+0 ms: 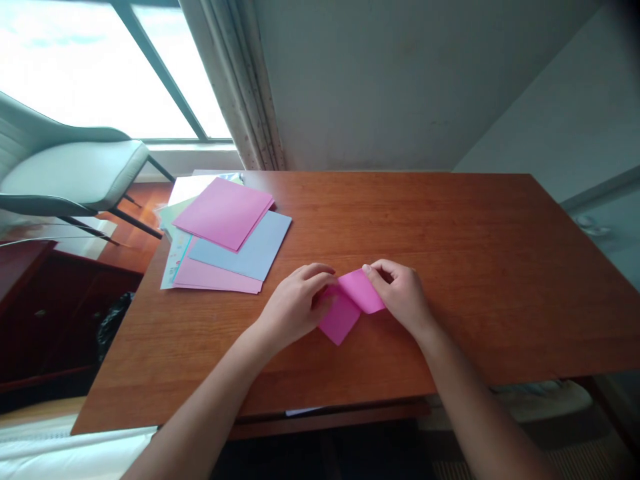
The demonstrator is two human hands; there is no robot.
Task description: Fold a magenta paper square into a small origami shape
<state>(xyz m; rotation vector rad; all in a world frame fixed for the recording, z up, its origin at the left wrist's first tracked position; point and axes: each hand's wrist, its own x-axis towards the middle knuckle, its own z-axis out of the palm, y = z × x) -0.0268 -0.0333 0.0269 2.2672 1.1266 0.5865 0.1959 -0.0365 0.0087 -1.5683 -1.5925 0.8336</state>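
Note:
A bright pink folded paper [340, 323] is at the near middle of the wooden table, with one flap turned up toward the right. My right hand [400, 290] pinches that flap's upper corner between thumb and fingers. At the paper's left side, my left hand [295, 300] has its curled fingers on the sheet, thumb and fingertips close together and slightly blurred. My left fingers cover the paper's left corner.
To the left lies a loose stack of coloured sheets: a pink sheet [225, 210] on top, a blue-grey sheet [250, 250] and paler ones beneath. The wooden table [450, 227] meets a wall behind. A grey chair [75, 170] stands at left by the window and curtain [235, 80].

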